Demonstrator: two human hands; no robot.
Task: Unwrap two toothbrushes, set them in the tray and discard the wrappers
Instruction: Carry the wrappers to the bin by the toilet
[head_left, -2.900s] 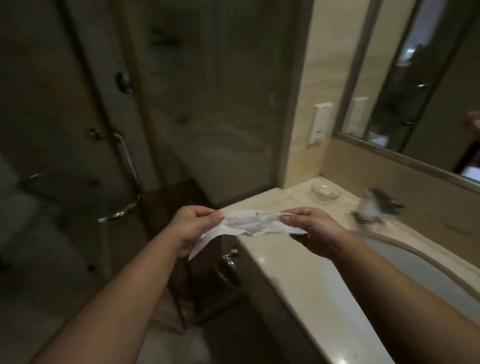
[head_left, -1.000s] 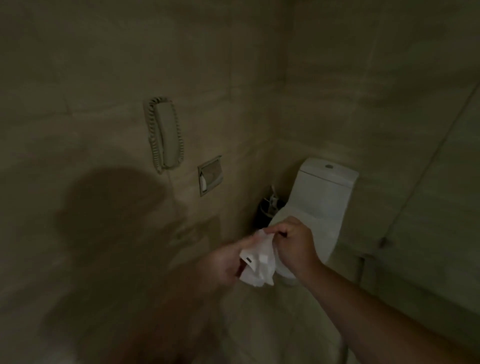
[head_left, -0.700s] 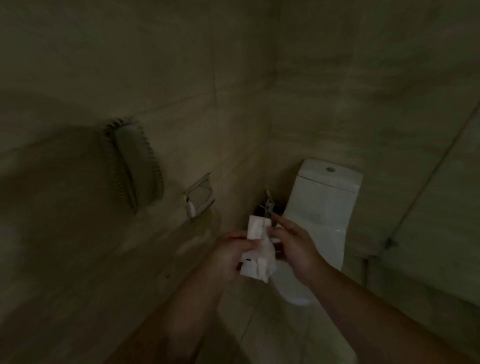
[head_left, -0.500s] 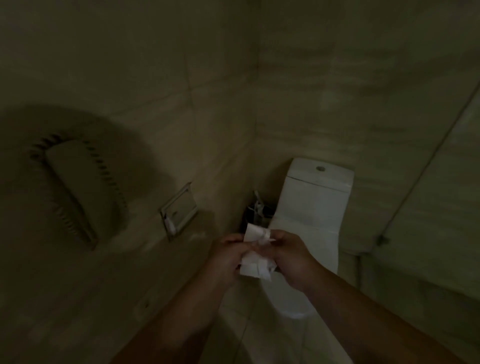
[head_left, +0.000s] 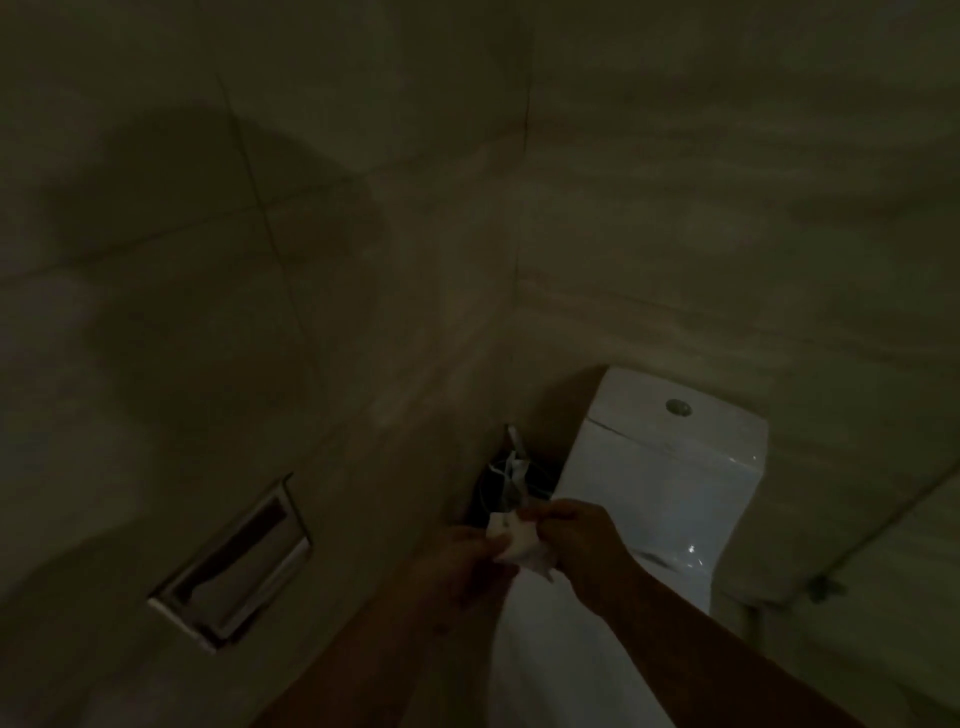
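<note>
A crumpled white wrapper (head_left: 519, 545) is bunched between both hands in a dim toilet corner. My left hand (head_left: 462, 564) grips its left side and my right hand (head_left: 576, 540) pinches its upper right. Both hands hover just in front of a dark waste bin (head_left: 511, 480) that stands in the corner beside the toilet, with white scraps sticking out of its top. No toothbrush and no tray are in view.
A white toilet (head_left: 665, 478) with its lid down stands at the right, close under my right forearm. A recessed metal paper holder (head_left: 234, 561) is set in the left wall. Tiled walls meet in the corner behind the bin.
I have turned from the sink counter to the toilet corner. The wrapper went from stretched out to crumpled small. My hands have come closer to the bin, and the wall phone has left the view.
</note>
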